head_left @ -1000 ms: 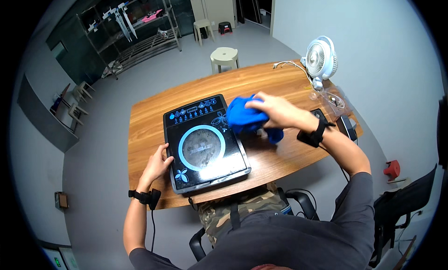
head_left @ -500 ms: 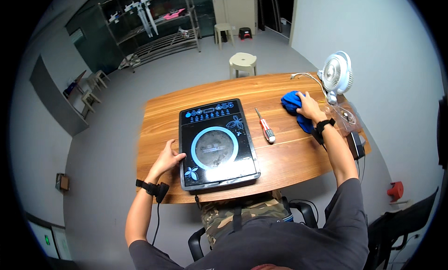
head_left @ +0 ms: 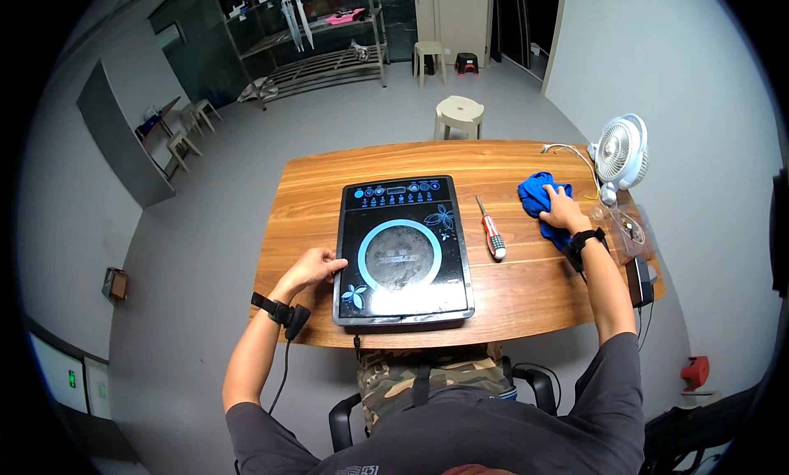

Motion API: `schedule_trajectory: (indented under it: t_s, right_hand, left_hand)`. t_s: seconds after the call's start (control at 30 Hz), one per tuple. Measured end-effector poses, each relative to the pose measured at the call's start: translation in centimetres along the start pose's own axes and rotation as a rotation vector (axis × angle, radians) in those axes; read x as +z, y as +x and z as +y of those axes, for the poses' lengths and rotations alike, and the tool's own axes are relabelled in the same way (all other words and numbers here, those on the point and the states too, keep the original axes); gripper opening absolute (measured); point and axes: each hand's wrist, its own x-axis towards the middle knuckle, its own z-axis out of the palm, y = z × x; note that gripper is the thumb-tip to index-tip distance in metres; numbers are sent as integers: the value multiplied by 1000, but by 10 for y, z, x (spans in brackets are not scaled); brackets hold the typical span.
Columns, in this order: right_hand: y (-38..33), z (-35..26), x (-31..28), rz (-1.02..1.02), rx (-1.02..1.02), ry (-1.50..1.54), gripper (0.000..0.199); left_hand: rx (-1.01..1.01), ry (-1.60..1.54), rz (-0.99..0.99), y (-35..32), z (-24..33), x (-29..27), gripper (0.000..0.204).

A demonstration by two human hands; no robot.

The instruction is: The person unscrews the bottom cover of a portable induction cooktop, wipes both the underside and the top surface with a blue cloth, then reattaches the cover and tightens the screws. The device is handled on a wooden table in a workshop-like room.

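A flat black induction cooker (head_left: 454, 290) with a blue ring and blue flower prints lies on the wooden table in front of me. At its left edge rests my left hand (head_left: 317, 266), fingers drawn together, thumb side touching the rim. To the right, my right hand (head_left: 565, 211) presses down over a crumpled blue cloth (head_left: 536, 193), its fingers bent into the fabric. Part of the cloth is hidden under the palm and wrist. Between cooker and cloth lies a screwdriver (head_left: 493, 236) with a red and white handle, its tip pointing away from me.
A white fan (head_left: 618, 153) stands at the table's (head_left: 394, 164) far right corner, beside a clear plastic bag (head_left: 631, 228) and a black box-shaped device (head_left: 639, 281). Cables run near both. Beyond the table stands a beige stool (head_left: 459, 112); a metal rack (head_left: 312, 68) is farther back.
The view has shifted, moving the scene rightward. The blue cloth looks flatter and more spread under my right hand. My left hand's fingers have drawn closer together at the cooker's edge.
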Motion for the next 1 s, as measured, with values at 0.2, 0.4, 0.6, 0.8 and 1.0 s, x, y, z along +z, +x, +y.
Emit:
schedule_trajectory:
  t_s: [0.2,0.4,0.6,0.8,1.0]
  right_hand:
    - [-21,-48,-51,156,-37,-268,75]
    - [-42,-167,-47,18,-339,110,42]
    - [-73,-216,-5,17,-361,194,65]
    - [-82,-231,22,25,-320,348,56]
    - [-83,-230,37,92,-337,364,45]
  left_hand:
    - [-10,-14,-39,-3,7,0,31]
    - [-27,-46,-42,0,-8,-3,31]
    - [-32,-87,-48,-3,6,1,31]
    - [-29,-90,-45,-5,4,4,31]
    - [-37,-87,-60,-4,-2,9,30]
